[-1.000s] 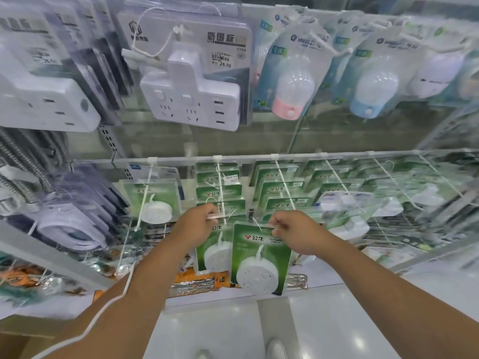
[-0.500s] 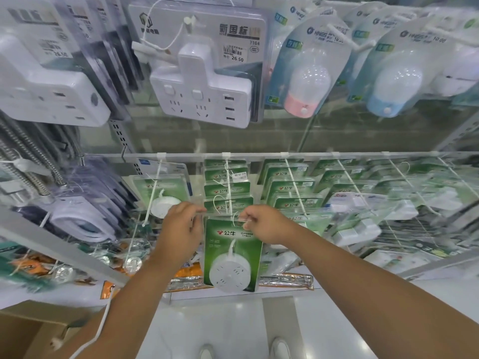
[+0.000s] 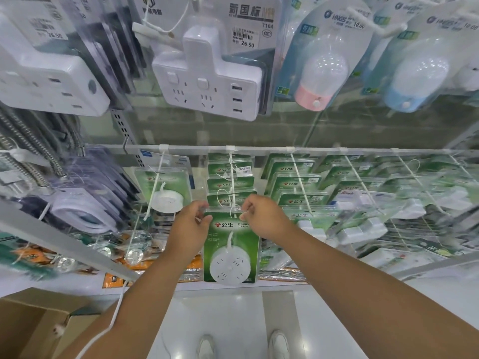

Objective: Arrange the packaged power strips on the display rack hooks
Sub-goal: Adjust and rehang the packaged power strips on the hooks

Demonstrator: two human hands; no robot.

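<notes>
Two hands pinch the top edge of a green packaged round power strip [image 3: 230, 244] — left hand [image 3: 190, 228] at 9 o'clock, right hand [image 3: 264, 216] at 3 o'clock, each grip clamped on the pack. It hangs at the white display hook [image 3: 231, 182], in front of matching green packs [image 3: 229, 183].

White adapter pack [image 3: 228, 60] reads "7104", "26.50"; green pack [image 3: 231, 244] "公牛".

Right-side packages [image 3: 404, 203] blurred; hands [image 3: 190, 224] hide package [image 3: 231, 244] corners.
</notes>
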